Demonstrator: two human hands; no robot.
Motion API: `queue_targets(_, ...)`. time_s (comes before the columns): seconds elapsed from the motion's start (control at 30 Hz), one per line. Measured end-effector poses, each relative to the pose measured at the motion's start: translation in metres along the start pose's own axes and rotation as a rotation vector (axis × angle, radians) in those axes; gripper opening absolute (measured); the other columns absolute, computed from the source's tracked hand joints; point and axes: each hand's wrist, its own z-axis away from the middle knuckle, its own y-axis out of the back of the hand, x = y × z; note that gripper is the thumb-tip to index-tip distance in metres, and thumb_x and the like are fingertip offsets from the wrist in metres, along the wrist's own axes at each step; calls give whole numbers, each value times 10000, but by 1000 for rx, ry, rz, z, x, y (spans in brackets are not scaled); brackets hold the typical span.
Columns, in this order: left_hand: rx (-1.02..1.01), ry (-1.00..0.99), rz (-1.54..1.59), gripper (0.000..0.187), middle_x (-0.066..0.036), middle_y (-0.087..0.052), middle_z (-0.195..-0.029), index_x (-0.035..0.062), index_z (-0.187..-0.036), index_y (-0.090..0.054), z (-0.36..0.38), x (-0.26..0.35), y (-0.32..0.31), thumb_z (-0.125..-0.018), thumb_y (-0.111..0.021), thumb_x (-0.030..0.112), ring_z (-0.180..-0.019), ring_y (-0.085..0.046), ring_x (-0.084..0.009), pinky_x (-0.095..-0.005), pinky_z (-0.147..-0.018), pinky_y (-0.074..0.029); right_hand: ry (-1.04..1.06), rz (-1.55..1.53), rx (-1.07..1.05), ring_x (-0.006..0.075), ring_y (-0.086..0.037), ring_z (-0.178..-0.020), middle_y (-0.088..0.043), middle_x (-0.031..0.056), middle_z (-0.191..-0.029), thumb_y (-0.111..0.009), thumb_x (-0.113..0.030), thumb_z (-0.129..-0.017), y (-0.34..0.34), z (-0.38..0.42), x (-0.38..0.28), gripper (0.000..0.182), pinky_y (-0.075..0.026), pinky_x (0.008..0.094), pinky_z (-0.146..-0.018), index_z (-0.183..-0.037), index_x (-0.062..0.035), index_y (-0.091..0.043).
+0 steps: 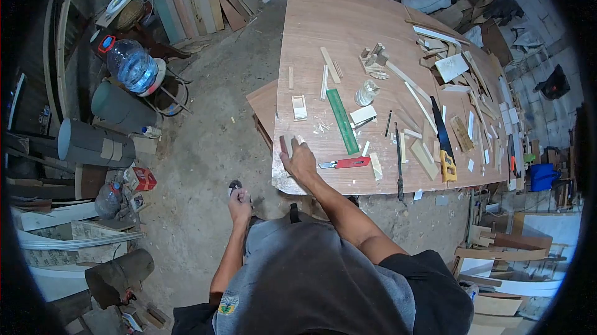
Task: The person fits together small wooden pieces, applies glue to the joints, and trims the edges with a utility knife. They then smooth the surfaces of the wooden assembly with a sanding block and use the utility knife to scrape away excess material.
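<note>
My right hand (pixel 301 161) rests at the near left corner of the table, its fingers around a small pale wooden piece (pixel 302 139), mostly covered. A short reddish-brown strip (pixel 283 144) lies by its thumb. Beside the wrist is a red utility knife (pixel 345 162) with its blade out. My left hand (pixel 240 200) hangs off the table with curled fingers; no object shows in it, and a dark shoe tip (pixel 235 184) appears just beyond. Further in lie a green ruler (pixel 342 121), a small wooden box-like piece (pixel 300 108) and wood shavings (pixel 322 128).
On the table (pixel 336 11) are a glass jar (pixel 367 93), a handsaw (pixel 444 133) with a yellow handle, a white block (pixel 363 115) and several wood strips. Left of me, a large water bottle (pixel 131 66) sits on a stand above the concrete floor (pixel 199 167).
</note>
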Motion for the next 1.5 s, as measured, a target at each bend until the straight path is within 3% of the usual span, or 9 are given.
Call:
queue_targets(0.4,-371,53,437,295,-85,-683,-940,-45,-1185,-642,19,97,-37,-906,-681,43,-747,-675,-130,-241,-639,-574,-275,-94,292,443,-678,-899,-672,314,-946,-745,-411,-782,47,-42,73,622,-546,504,-803,-1137,82,-613)
queue_targets(0.57,-454,165,474,205,-74,-685,-861,-34,-1106,-646,22,106,-46,-913,-671,28,-678,-654,-122,-235,-592,-544,-419,-847,304,134,-588,-657,-654,59,-811,-712,-266,-846,117,-11,74,482,-481,289,-572,-1211,40,-634)
queue_targets(0.67,-486,319,576,257,-98,-685,-895,-60,-1139,-631,13,95,-53,-909,-672,44,-723,-673,-140,-252,-633,-579,-393,-1075,441,129,-587,-714,-646,55,-910,-711,-333,-895,133,3,127,401,-467,282,-619,-1168,-40,-685)
queue_targets(0.73,-516,321,579,257,-98,-681,-889,-65,-1139,-628,8,96,-58,-917,-671,58,-728,-673,-148,-252,-638,-579,-434,-847,511,135,-608,-778,-654,60,-923,-710,-347,-886,142,16,167,448,-488,286,-669,-1196,-27,-669)
queue_targets(0.77,-535,330,592,258,-98,-678,-883,-69,-1138,-625,5,98,-61,-926,-670,72,-732,-674,-155,-252,-642,-580,-432,-519,557,314,-672,-860,-698,225,-979,-708,-280,-820,145,24,187,484,-525,396,-809,-1211,2,-662)
queue_targets(0.97,-659,181,536,324,-86,-681,-933,-39,-1218,-580,16,150,-65,-924,-674,62,-795,-676,-140,-244,-696,-574,-415,221,433,452,-598,-1083,-612,266,-1189,-717,-266,-813,144,59,238,567,-501,493,-916,-1307,-16,-593)
queue_targets(1.2,-633,104,509,331,-78,-676,-898,-53,-1193,-613,24,185,-74,-872,-692,-32,-779,-688,-152,-242,-652,-589,-159,298,619,405,-485,-1229,-546,225,-1254,-644,-133,-864,121,72,179,488,-394,512,-1016,-1336,-45,-562)
queue_targets(1.37,-638,71,522,349,-98,-682,-958,-52,-1210,-612,23,182,-78,-871,-690,-35,-821,-703,-165,-245,-673,-599,203,402,196,357,-520,-1170,-576,175,-1211,-632,-51,-817,84,73,142,456,-405,512,-955,-1269,-73,-579)
queue_targets(1.5,-648,172,621,330,-142,-679,-1009,-72,-1220,-588,22,186,-73,-907,-662,3,-849,-716,-209,-261,-695,-610,135,452,108,335,-512,-1186,-572,166,-1211,-627,-62,-828,74,65,147,421,-385,524,-965,-1247,-83,-591)
